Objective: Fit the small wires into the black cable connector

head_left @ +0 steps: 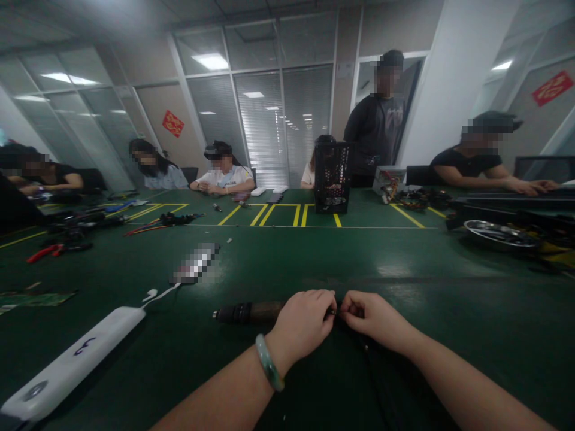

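My left hand (305, 323), with a pale green bangle (269, 362) on its wrist, and my right hand (371, 317) meet at the fingertips, low in the middle of the view. Both pinch a small dark wire end (336, 312), and the fingers hide most of it. A black cable (371, 365) runs down from there across the green table (426, 311). To the left of my left hand lies a black and brown cylindrical tool with a drill-like chuck (245, 312), its far end hidden behind that hand.
A white power strip (72, 359) with a white cord lies at the near left. Red-handled pliers (54, 251), cables and a green circuit board (31, 301) lie further left. A metal tray (501, 233), a black mesh case (332, 176) and several seated people stand beyond.
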A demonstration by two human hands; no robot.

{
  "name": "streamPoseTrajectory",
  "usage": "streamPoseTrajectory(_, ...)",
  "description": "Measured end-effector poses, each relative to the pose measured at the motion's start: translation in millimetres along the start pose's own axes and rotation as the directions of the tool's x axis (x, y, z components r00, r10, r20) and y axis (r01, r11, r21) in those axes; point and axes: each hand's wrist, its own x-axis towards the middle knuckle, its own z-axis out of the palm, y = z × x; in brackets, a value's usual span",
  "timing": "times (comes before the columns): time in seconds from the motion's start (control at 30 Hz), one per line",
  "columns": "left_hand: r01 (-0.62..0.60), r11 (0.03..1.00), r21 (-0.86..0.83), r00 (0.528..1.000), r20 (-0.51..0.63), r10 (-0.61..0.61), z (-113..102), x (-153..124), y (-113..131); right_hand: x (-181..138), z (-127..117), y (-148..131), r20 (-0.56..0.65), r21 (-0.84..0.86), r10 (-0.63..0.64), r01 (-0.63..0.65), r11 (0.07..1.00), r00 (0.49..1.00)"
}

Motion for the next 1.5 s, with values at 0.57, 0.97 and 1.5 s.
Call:
streamPoseTrajectory(0.57,0.017,1.0,0.0,1.0,-0.014,-0.017,-1.4,0.8,1.9,0.0,0.0,1.0,-0.007,0.013,0.006,-0.006,1.0,1.0)
streamPoseTrajectory(0.97,0.009,1.0,0.007,1.0,0.015,-0.009,-1.4,1.2,0.9,0.2,0.7,0.6,-0.017,0.024,0.006,-0.006,1.0,1.0)
streamPoseTrajectory(1.5,-0.022,1.0,-0.011,1.0,-0.006,0.022,-3.1,1.5,2.0,-0.2,1.0,2.8,-0.037,0.003,-0.014,0.014,1.0,0.999)
